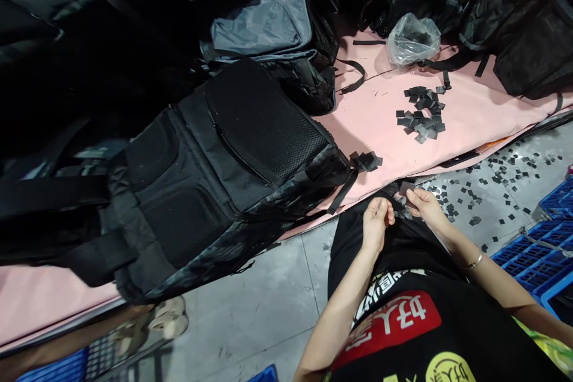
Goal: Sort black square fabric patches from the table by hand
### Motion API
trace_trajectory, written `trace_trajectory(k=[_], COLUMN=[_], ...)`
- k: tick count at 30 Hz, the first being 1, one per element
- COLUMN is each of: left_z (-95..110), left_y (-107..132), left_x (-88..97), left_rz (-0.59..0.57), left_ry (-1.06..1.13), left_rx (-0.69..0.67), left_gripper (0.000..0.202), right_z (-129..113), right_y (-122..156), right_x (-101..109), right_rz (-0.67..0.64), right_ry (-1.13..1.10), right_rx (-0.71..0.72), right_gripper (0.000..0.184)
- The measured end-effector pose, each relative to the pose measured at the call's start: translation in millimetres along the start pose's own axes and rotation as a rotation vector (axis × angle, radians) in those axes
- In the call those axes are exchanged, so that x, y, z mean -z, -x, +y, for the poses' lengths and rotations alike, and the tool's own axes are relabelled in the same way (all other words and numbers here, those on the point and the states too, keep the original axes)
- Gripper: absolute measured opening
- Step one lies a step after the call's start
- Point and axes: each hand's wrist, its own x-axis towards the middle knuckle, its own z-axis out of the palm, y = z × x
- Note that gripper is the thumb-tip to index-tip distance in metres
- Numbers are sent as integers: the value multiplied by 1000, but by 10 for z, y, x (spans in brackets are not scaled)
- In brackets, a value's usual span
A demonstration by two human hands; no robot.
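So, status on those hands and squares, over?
Right hand pinching a dark square; left hand curled, hold unclear. Loose squares piled on pink table. Backpack lies left, clear of both hands.

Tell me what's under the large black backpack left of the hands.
The backpack lies on a pink cover that shows past its edges; whatever is beneath its middle is hidden.

A long pink-topped table (380, 116) slants across the room from lower left to upper right. Below it, the floor (277, 286) is smooth grey tile with thin, dark seams. Latticed blue plastic crates (521, 256) stand on the floor at the right edge. Pale light brightens tabletop and tiles; the upper left sinks into deep shadow.
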Motion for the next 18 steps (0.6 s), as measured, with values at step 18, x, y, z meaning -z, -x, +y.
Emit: trace_trajectory(k=[18], left_z=[185], left_y=[38], left_x=[302], left_rz=[15], left_ry=[15], left_rx=[-86], left_gripper=[23], right_z=[-9], right_y=[-296], right_x=[13], right_rz=[-118], right_ry=[86], right_rx=[-62], right_gripper=[42])
